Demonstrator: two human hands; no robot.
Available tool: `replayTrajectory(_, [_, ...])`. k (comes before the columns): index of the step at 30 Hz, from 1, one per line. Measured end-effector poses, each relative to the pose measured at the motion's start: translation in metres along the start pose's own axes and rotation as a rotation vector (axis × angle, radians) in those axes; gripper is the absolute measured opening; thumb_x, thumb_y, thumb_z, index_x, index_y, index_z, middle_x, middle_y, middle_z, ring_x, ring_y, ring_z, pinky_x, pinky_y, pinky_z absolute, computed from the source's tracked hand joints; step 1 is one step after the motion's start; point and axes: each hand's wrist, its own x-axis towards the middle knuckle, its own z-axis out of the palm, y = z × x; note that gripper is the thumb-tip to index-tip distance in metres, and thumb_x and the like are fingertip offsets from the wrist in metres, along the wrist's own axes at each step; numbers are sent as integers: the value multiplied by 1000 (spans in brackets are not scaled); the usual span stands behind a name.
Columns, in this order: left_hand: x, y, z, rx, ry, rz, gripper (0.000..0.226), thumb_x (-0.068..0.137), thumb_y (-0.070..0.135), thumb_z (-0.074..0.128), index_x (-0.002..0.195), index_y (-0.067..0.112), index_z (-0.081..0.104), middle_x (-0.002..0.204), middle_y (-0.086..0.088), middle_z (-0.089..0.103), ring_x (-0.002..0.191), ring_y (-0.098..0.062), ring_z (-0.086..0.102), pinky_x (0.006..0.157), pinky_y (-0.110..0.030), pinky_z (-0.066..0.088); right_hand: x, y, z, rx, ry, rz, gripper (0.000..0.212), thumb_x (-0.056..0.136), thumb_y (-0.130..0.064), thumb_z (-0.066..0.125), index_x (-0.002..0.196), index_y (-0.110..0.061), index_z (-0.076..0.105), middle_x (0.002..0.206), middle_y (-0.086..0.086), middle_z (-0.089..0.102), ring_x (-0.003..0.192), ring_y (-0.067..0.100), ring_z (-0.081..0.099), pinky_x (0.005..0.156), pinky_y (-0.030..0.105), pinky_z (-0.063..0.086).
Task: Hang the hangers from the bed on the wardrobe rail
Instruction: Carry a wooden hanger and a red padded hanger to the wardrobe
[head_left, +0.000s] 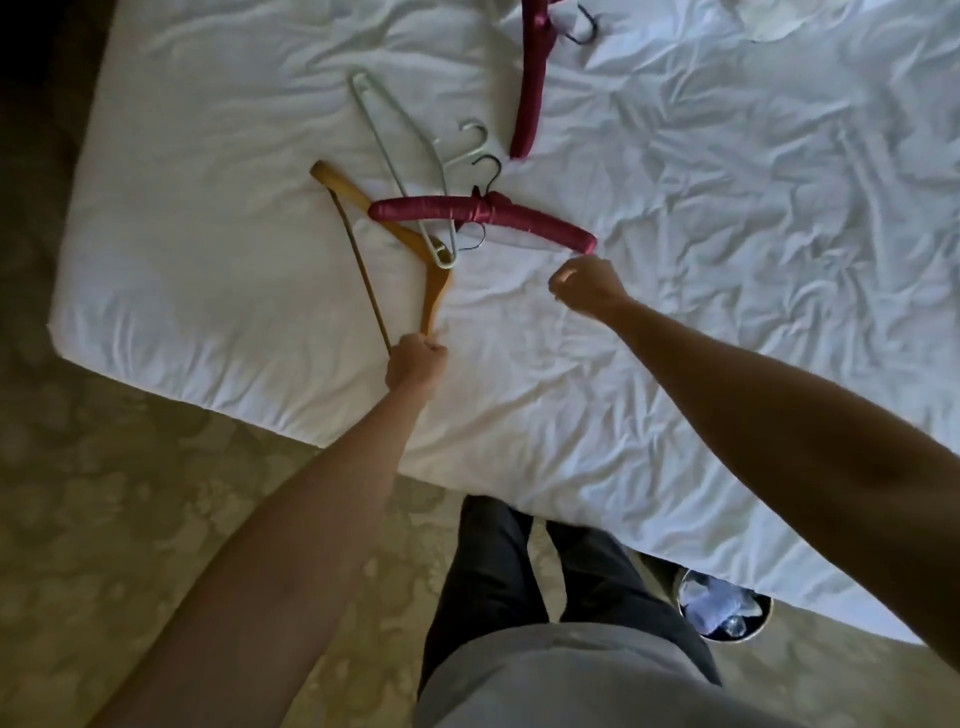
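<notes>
Several hangers lie on the white bed (727, 234). My left hand (415, 364) is closed around the near end of a wooden hanger (358, 200). Across the wooden hanger lie a pale wire hanger (387, 156) and a red padded hanger (483, 218) with a dark hook. My right hand (587, 286) hovers just below the red hanger's right tip, fingers curled, with nothing visibly in it. A second red padded hanger (532, 78) lies farther back. No wardrobe rail is in view.
I stand at the bed's near corner on a patterned beige carpet (130, 519). A round bin (724, 605) holding crumpled items sits on the floor by my right leg, against the mattress edge. The sheet to the right is rumpled and bare.
</notes>
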Motion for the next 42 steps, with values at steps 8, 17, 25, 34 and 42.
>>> replayTrajectory(8, [94,16,32,211,19,-46,54,93,40,64,134,8,53,137,-13,57,123,-35,58,95,-43,48,110,-30,30,-318,190,-113,37,86,-10,64,123,-10,65,123,10,61,115,30,58,88,40,52])
replayTrajectory(17, [132,10,48,388,52,157,40,101,35,54,129,7,52,126,-16,64,113,-37,64,90,-44,50,152,-4,48,-371,175,-143,23,84,-12,70,107,-8,70,102,12,68,90,33,66,69,34,46])
replayTrajectory(25, [60,-28,12,380,-85,214,32,97,40,56,110,10,59,99,-11,69,93,-34,69,78,-41,54,24,7,34,128,294,12,36,77,-12,73,107,-7,53,85,5,67,67,25,59,51,32,42])
replayTrajectory(34, [-73,-31,-12,-195,-30,151,31,97,46,57,82,20,66,70,2,69,65,-15,67,67,-32,54,-135,3,19,214,341,-36,30,79,-31,71,107,-23,64,69,-10,61,54,8,58,53,27,48])
replayTrajectory(42, [-167,-44,-15,-593,9,49,40,99,40,60,69,16,71,72,-3,76,59,-11,64,63,-25,50,-217,-7,12,310,-5,-121,41,81,-19,70,118,-11,53,82,4,74,61,18,68,59,29,56])
